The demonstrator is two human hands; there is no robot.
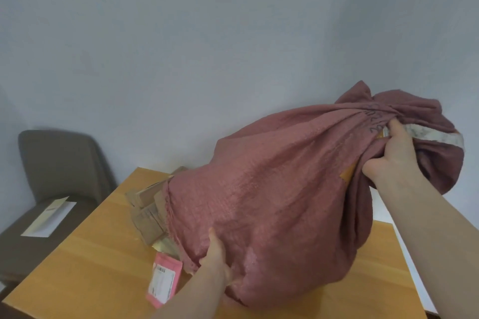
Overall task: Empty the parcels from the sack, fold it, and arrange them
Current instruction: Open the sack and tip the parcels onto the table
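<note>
A bulging dusty-pink woven sack (280, 184) lies tilted on the wooden table (85, 261), its bottom end lifted at the right and its open mouth facing left. My right hand (394, 155) grips the bunched cloth at the raised end. My left hand (217, 256) clutches the sack's lower side near the mouth. Several brown cardboard parcels (149, 204) spill out of the mouth onto the table. A pink mailer with a white label (164, 280) lies flat in front of them, and a gold-coloured packet (164, 245) peeks out beside it.
A brown upholstered chair (51, 163) stands left of the table with a white paper envelope (49, 216) on its seat. A grey wall is behind. A white surface (407, 261) runs along the table's right edge.
</note>
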